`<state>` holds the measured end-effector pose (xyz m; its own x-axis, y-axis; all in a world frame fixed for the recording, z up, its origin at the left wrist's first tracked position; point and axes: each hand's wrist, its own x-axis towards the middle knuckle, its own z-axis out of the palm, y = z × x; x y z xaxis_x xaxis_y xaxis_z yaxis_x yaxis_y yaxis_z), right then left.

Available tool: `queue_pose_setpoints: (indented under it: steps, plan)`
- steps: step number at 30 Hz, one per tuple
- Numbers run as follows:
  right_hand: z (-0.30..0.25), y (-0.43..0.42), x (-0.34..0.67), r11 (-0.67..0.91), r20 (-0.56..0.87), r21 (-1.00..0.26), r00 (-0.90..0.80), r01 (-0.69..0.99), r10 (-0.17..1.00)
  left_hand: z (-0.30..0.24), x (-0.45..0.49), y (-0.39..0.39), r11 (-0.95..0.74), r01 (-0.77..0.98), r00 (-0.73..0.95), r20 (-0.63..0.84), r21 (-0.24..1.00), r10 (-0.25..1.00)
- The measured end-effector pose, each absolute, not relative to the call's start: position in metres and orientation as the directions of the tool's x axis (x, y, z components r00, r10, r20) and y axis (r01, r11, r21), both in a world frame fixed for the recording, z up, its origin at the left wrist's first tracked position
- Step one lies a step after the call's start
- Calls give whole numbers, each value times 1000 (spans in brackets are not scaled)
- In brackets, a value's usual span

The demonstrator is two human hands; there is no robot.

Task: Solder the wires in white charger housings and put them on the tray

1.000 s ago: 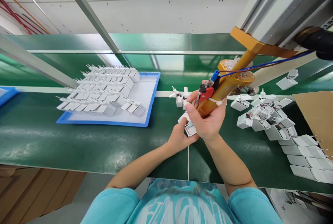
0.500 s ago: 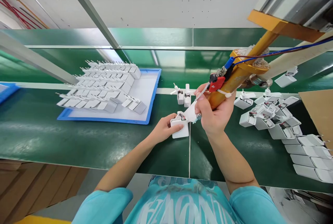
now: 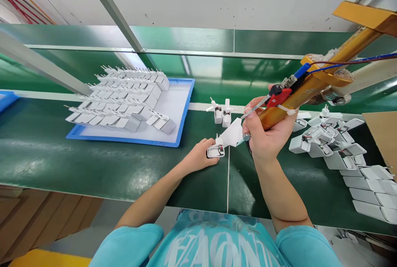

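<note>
My left hand (image 3: 198,157) is closed around a small white open charger case (image 3: 216,151), low over the green bench. Its open end with parts inside faces up toward me. My right hand (image 3: 268,136) is wrapped around an orange tube-shaped tool (image 3: 279,111) with a red switch (image 3: 278,97) and wires. From its lower end, a flat white piece (image 3: 232,133) reaches toward the case; whether it touches the case I cannot tell. Just beyond my left hand, two more open white cases (image 3: 222,115) stand side by side with their lids swung back.
On the left, a blue-rimmed tray (image 3: 124,138) carries rows of white charger cases (image 3: 120,99). Many open and lidded cases (image 3: 338,145) crowd the right, beside a cardboard sheet (image 3: 383,134). A slanting metal post (image 3: 111,10) crosses the upper left.
The case in my left hand has tilted, so its open end now faces me. My right hand and the orange tool have moved to the right. The view has shifted slightly.
</note>
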<state>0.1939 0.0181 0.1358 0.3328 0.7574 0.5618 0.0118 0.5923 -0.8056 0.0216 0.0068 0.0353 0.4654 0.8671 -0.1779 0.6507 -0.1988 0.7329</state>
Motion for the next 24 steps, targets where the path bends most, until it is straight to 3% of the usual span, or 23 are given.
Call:
queue_pose_setpoints:
  steps: [5, 18, 24]
  plan:
    - [135, 19, 195, 574, 557, -818, 314, 48, 768, 35, 19, 11, -154, 653, 491, -259, 742, 832]
    - [134, 23, 202, 562, 548, -823, 368, 79, 751, 43, 28, -5, -170, 580, 456, -145, 797, 878]
    - [130, 22, 223, 476, 515, -854, 472, 210, 716, 45, 29, -12, -51, 468, 481, -206, 882, 852]
